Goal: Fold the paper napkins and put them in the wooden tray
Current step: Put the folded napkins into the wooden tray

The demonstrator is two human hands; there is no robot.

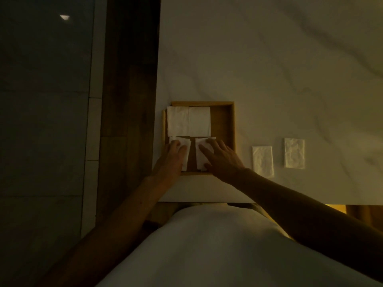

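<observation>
Inside the wooden tray (pixel 230 125) on the marble table (pixel 269 69), the left hand (pixel 173 157) and right hand (pixel 222 159) each press flat, fingers spread, on a folded napkin. Two napkins (pixel 188 121) lie beyond the fingers; two more (pixel 278 156) wait on the table, right of the tray.

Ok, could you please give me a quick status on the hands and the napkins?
Left hand and right hand flat on two napkins in wooden tray. Two more at tray's far end. Two folded napkins wait on table. Nothing blocking.
</observation>
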